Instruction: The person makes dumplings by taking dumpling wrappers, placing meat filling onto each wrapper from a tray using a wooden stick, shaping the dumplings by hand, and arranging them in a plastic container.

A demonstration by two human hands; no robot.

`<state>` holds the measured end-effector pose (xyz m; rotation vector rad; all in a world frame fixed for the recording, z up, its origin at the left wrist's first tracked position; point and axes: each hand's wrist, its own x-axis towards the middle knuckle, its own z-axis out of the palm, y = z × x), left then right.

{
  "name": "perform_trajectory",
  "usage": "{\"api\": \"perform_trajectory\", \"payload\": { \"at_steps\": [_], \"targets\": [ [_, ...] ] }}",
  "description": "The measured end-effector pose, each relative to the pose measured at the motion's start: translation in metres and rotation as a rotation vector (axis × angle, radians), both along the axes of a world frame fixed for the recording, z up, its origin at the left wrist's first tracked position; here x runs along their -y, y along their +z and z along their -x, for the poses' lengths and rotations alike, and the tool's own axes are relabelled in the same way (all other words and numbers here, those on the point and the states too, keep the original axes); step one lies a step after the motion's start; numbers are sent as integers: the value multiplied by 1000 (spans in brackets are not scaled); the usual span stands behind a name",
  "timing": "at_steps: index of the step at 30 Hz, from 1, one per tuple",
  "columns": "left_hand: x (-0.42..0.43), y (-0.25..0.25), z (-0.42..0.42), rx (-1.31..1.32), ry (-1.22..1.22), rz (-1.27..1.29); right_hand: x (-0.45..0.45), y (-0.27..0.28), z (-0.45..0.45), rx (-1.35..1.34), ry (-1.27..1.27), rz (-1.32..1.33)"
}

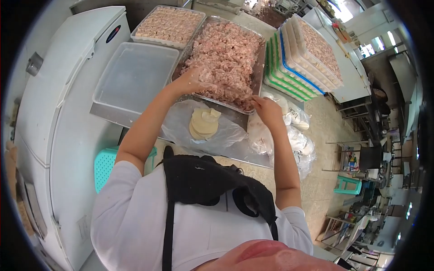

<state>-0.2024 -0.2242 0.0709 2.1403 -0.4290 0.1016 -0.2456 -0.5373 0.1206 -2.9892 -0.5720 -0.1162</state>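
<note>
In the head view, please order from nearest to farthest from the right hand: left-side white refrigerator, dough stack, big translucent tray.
From the right hand:
1. Dough stack: just left.
2. Big translucent tray: farther left.
3. White refrigerator: at far left.

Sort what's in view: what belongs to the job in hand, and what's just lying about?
Seems part of the job:
Metal tray of ground meat, with the left hand at the meat and the right hand at the near rim
Round dough wrappers on plastic sheeting
Translucent tray beside the metal one

Probably just about:
Perforated turquoise stool
White fridge or freezer
</note>
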Motion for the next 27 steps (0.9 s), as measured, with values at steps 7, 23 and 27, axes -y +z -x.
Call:
{"api": "perform_trajectory", "payload": {
  "at_steps": [7, 23, 27],
  "targets": [
    [19, 46, 31, 83, -220, 58, -9, 19, 28, -211, 256, -619],
    [18, 39, 43, 56, -140, 182, -14, 67, 49, -9, 195, -512],
    [-3, 34, 33, 154, -180, 88, -47, 32, 47, -109, 159, -505]
  ]
}}
